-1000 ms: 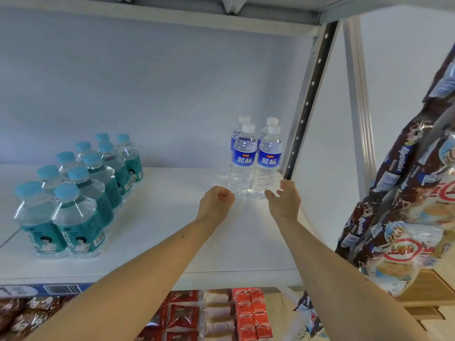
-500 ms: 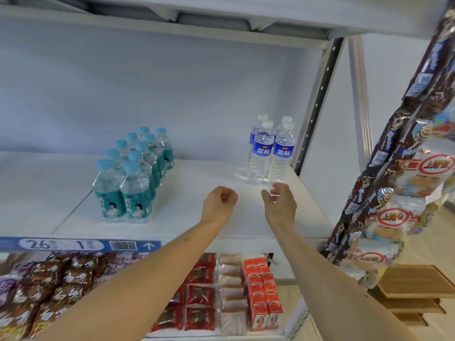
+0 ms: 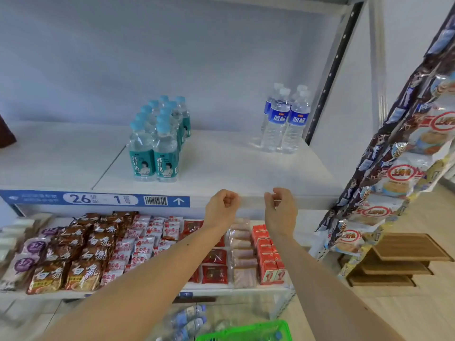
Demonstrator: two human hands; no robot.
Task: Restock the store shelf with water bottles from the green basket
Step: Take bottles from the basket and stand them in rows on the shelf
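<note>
While my left hand (image 3: 222,207) and right hand (image 3: 280,209) hover clenched and empty, the green plastic basket (image 3: 246,331) sits cut off below, its clear blue-labelled water bottles (image 3: 189,321) blurred; four more (image 3: 283,119) stand on the white shelf (image 3: 246,173).

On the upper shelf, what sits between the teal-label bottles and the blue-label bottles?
Nothing: in the head view the white shelf is bare between the teal-label bottles and the blue-label bottles.
</note>
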